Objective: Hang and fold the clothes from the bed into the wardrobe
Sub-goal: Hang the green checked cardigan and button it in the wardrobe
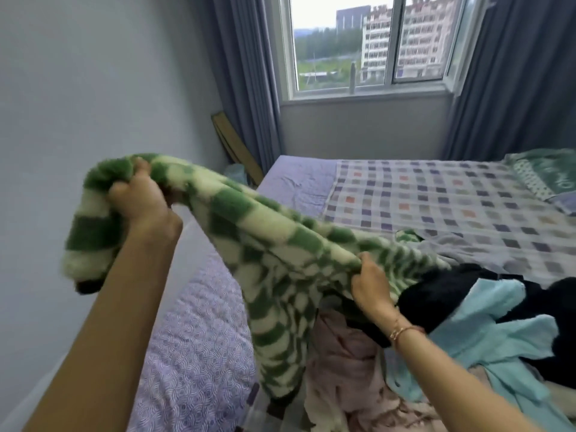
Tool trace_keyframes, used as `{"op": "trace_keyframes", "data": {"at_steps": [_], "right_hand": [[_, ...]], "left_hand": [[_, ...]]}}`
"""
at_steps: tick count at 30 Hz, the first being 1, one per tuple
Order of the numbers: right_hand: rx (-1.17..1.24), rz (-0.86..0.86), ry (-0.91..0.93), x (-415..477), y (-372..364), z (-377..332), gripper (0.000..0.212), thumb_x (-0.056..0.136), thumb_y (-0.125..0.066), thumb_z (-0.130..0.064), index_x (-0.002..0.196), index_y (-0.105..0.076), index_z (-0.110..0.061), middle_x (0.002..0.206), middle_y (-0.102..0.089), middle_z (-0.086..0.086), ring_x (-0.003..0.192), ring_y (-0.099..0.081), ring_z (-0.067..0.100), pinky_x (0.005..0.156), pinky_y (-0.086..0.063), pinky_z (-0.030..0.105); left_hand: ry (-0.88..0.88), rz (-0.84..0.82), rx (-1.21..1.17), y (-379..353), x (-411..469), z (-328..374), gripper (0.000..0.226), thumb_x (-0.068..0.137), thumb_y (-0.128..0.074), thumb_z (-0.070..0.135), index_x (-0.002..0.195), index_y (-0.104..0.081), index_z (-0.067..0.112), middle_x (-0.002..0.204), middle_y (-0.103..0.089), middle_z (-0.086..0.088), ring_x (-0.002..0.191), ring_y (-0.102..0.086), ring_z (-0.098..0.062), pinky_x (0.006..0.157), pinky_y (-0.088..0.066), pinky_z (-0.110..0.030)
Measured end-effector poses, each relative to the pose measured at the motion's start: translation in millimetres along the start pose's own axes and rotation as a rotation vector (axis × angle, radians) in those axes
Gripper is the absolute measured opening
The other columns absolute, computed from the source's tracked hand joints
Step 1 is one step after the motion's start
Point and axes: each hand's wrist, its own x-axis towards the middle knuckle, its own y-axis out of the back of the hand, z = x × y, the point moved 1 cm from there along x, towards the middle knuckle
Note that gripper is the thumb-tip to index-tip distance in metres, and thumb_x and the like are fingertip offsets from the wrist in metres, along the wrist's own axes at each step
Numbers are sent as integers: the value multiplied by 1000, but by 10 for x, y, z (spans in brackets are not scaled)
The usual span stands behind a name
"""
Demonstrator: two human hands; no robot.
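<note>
Fingers [141, 169] of my left hand [143, 201], right hand [372, 285] grip green checked fleece [280, 244] above bed [405, 198]; clothes pile [467, 338] at near edge unsorted, task looks early.

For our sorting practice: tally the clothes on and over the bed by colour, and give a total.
Green-and-white checked garment: 1
Black garment: 1
Light blue garment: 1
Pink garment: 1
Pale grey garment: 1
Total: 5, as far as the heap shows.

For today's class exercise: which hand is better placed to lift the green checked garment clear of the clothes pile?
Probably left: the left hand grips the green checked garment raised high; the right hand grips it low against the black garment.
</note>
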Motion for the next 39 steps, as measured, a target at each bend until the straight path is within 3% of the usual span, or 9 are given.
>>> {"op": "trace_keyframes", "data": {"at_steps": [2,7,9,13,16,19,23,29,39], "right_hand": [[17,-90,76,130,272,-138,30,88,-43,1,117,-51,-3,111,-61,18,102,-55,34,75,-39,33],[90,-183,235,131,564,-610,6,85,-59,-14,80,-57,-12,82,-59,8,81,-55,23,65,-34,28],[195,-209,190,39,559,-784,9,84,-62,-15,76,-57,-12,75,-56,4,73,-53,18,59,-36,26],[351,-299,110,-75,578,-970,16,85,-61,-15,71,-54,-13,74,-55,4,73,-54,17,65,-43,27],[480,-267,32,-104,675,-865,23,84,-65,-20,86,-60,2,85,-62,17,83,-60,26,76,-50,36],[697,-270,-54,-118,813,-564,18,85,-66,-19,90,-60,-3,89,-62,13,86,-60,21,75,-49,31],[786,-331,-80,-190,775,-57,35,81,-57,6,114,-53,-4,98,-58,8,90,-56,18,69,-47,21],[-79,-326,18,-361,480,641,87,85,-65,-39,148,-13,-9,149,-26,12,138,-27,27,112,-27,40],[-8,-279,159,-307,476,139,115,69,-71,-61,150,-7,-10,152,-25,10,137,-28,27,113,-23,34]], "left_hand": [[55,-39,111,122,122,-196,20,95,-50,17,110,-51,4,105,-58,-9,96,-56,-20,75,-54,-30],[-34,-868,858,553,-933,-1012,53,72,-67,43,111,-54,9,95,-54,0,92,-50,-15,87,-42,-28],[-86,-1121,1036,687,-1690,-1280,93,68,-66,61,138,-32,9,133,-39,3,127,-36,-13,104,-27,-16],[-144,-824,1296,703,-2241,-1567,132,53,-40,88,123,51,23,150,18,-6,141,11,-20,116,2,-37],[-277,-634,1138,609,-2148,-1592,89,85,-60,34,148,-3,11,152,-15,-12,141,-15,-28,117,-13,-41],[-349,-575,980,485,-2007,-1486,33,84,-48,-3,116,-56,4,113,-58,-15,110,-50,-32,93,-37,-35],[-184,-502,914,265,-1954,-1359,22,80,-42,-12,92,-49,5,83,-53,-7,84,-54,-30,58,-24,-23],[-333,-549,832,65,-1896,-1020,25,83,-53,-6,107,-57,-1,98,-61,-11,85,-52,-20,64,-31,-15],[-499,-330,673,229,-1491,238,18,86,-44,-9,96,-58,-2,92,-56,-11,85,-49,-19,67,-33,-19]]}}
